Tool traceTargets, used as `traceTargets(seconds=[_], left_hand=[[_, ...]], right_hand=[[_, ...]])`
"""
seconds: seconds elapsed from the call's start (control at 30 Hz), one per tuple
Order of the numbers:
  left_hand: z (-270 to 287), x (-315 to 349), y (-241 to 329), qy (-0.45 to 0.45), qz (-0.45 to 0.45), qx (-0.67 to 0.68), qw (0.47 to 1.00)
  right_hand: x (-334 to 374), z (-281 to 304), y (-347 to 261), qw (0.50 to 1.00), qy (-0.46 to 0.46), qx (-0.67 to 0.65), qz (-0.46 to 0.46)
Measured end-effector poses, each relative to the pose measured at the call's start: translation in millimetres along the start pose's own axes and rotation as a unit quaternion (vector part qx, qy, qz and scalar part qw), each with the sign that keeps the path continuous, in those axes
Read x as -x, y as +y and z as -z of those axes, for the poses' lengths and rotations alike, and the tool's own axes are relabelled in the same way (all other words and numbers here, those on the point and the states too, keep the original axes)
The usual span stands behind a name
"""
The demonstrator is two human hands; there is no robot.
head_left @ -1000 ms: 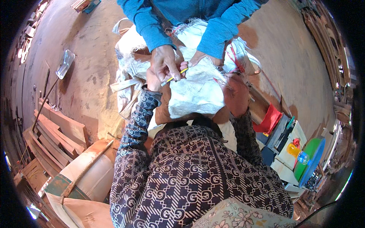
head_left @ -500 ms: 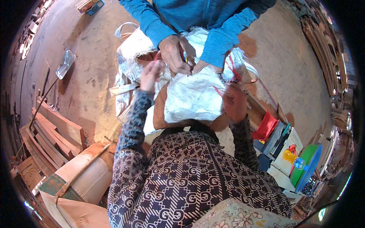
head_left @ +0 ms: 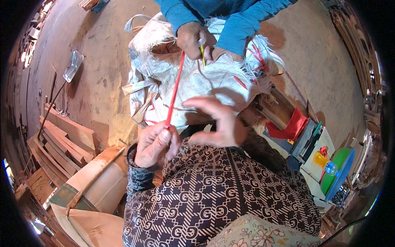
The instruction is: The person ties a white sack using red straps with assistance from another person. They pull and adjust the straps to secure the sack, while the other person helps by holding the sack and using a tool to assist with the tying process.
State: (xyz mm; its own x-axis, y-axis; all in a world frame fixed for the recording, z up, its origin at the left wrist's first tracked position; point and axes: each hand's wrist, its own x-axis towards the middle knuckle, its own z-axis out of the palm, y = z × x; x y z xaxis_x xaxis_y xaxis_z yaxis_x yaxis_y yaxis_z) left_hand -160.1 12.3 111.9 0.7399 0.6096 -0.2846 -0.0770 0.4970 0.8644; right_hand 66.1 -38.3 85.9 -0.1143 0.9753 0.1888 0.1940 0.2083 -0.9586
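Observation:
My left hand (head_left: pixel 155 145) is closed on the lower end of a red plastic cord (head_left: pixel 175 92). Pulled tight, the cord slants up to a fist of the person opposite (head_left: pixel 191 40). My right hand (head_left: pixel 222 123) hovers close by, thumb and fingers spread apart with nothing between them. Beyond my hands lies a bulky white woven sack (head_left: pixel 197 88) with frayed edges and loose straps. A thin yellow, pen-like tool (head_left: pixel 202 51) sticks out of the other person's grip. More red cord (head_left: pixel 258 57) is knotted around a bunched part of the sack on the right.
Curved wooden boards (head_left: pixel 61 131) are stacked on the left, near a pale rolled bundle with a stick (head_left: pixel 96 177) across it. To the right are a red cloth (head_left: pixel 290 125), a bottle of yellow liquid (head_left: pixel 325 163) and a green and blue round tub (head_left: pixel 341 173).
My left hand has drawn back toward me with the red cord stretched from it. My right hand has left the sack's right side and come toward the middle, fingers spreading.

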Motion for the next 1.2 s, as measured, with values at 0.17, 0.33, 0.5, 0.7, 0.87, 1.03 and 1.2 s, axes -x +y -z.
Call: traceTargets(seconds=[0.17, 0.33, 0.5, 0.7, 0.87, 1.03, 1.2], left_hand=[[13, 6, 1, 0.066, -0.053, 0.432, 0.898], [62, 5, 8, 0.033, -0.207, 0.479, 0.853], [77, -1, -2, 0.045, -0.206, 0.463, 0.861], [111, -8, -20, 0.063, -0.185, 0.447, 0.873], [129, -11, -55, 0.169, -0.116, 0.372, 0.905], [137, -34, -98, 0.257, 0.044, 0.216, 0.941], [151, -45, -146, 0.271, -0.163, -0.705, 0.634]], right_hand=[[19, -50, 10, 0.942, -0.280, -0.163, -0.085], [56, 10, 21, 0.932, -0.198, -0.187, -0.240], [102, 76, 20, 0.932, 0.000, -0.154, -0.329], [162, 130, 26, 0.929, 0.219, -0.164, -0.248], [119, 118, 5, 0.879, 0.399, -0.257, -0.059], [76, 77, -7, 0.775, 0.299, -0.556, -0.005], [35, 25, -8, 0.890, 0.203, -0.327, -0.244]])
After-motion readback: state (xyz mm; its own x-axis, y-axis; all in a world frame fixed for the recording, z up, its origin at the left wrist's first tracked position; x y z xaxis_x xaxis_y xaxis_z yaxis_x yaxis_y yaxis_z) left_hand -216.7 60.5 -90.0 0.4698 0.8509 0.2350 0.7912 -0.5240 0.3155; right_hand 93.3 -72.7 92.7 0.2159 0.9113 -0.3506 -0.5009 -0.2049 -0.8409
